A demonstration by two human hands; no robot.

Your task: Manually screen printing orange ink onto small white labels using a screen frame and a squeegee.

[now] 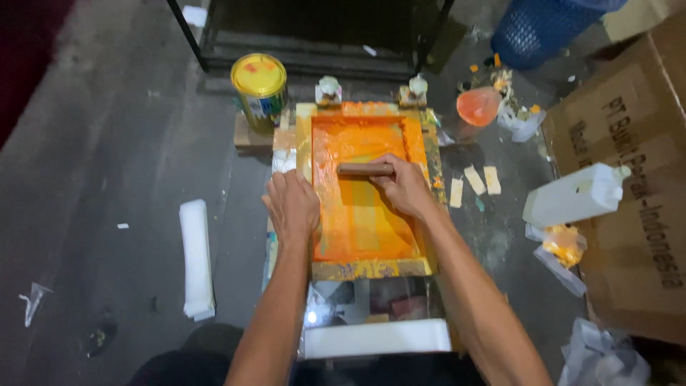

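A wooden-framed printing screen (371, 268) lies flat in front of me, its mesh coated in orange ink. My right hand (406, 187) is closed around a wooden squeegee (361, 169) that rests across the upper part of the mesh. My left hand (291, 206) presses down on the frame's left rail, fingers spread flat. Two clamps (329, 89) hold the far edge of the frame.
A yellow-lidded paint can (259, 86) stands at the back left. A white plastic jug (575, 194) lies on cardboard (643, 236) at right. An orange-stained bowl (477, 105), a blue basket (536, 28), and a white folded stack (196, 257) are around.
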